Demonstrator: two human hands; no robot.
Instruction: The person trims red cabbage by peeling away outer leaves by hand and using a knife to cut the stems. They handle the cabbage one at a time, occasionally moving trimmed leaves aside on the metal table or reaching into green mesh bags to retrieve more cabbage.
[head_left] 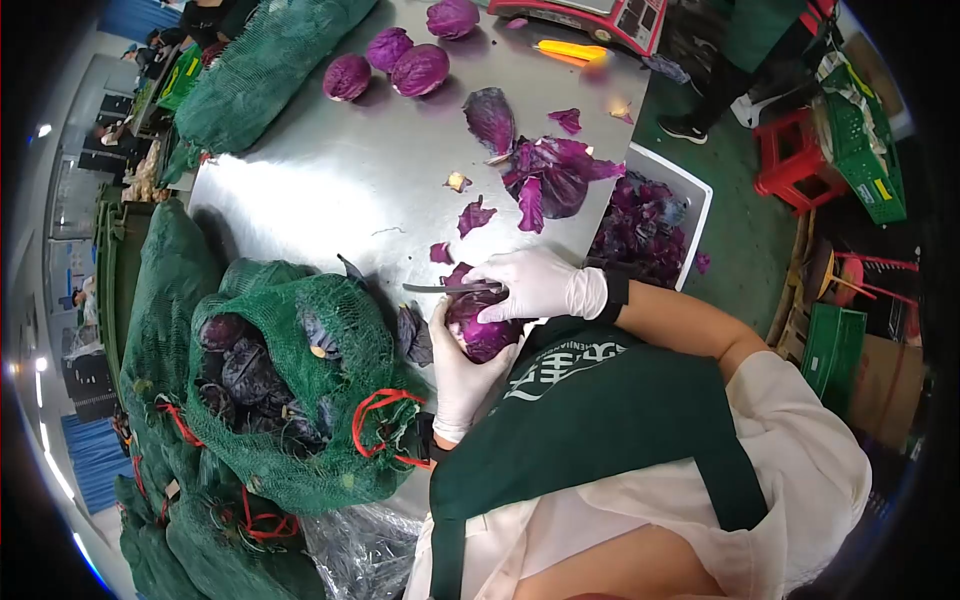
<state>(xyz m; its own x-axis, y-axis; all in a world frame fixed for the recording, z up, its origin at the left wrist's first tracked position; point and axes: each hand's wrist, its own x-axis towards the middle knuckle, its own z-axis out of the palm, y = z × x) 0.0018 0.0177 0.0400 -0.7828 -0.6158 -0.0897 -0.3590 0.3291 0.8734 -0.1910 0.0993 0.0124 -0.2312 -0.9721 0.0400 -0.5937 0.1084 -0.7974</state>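
Observation:
A red cabbage (pixel 484 328) is cradled from below by my gloved left hand (pixel 468 378), its fingers curled round the side. In my gloved right hand (pixel 532 284) is a knife (pixel 445 289), its dark blade pointing left across the top of the cabbage. The right thumb rests against the leaves. Both hands are close to my green apron (pixel 600 420), at the near edge of the metal table (pixel 300 190). Loose purple leaves (pixel 550 178) and small cut scraps lie just beyond the hands.
A green mesh sack (pixel 370 460) of cabbages stands open at left, with more sacks behind. Trimmed cabbages (pixel 420 69) sit at the far side near a red scale (pixel 590 15) and a yellow-orange object (pixel 570 50). A white bin (pixel 690 180) of leaves is at right.

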